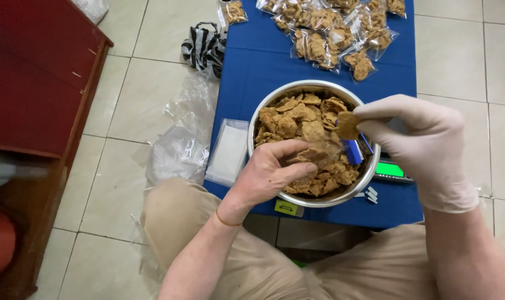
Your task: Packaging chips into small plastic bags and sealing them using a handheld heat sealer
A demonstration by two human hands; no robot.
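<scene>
L to R: left hand point(274, 172), bare, pinching clear bag point(324, 153) at mouth, over steel bowl point(263, 111) centre. Right hand point(424, 144), gloved, pinching round cracker point(347, 125) at approx. 1 o'clock from bag, just beside the opening; nearer hand: right. Bowl resting on blue table point(252, 61).

A stack of empty clear bags point(228, 151) is laid at the blue table's point(263, 61) left edge, filled snack packets point(333, 30) are piled at its far end, a striped black-and-white bag point(203, 47) & crumpled plastic point(180, 150) are left on the tiled floor point(452, 55), w/ a red cabinet point(35, 83) seen at left.
</scene>
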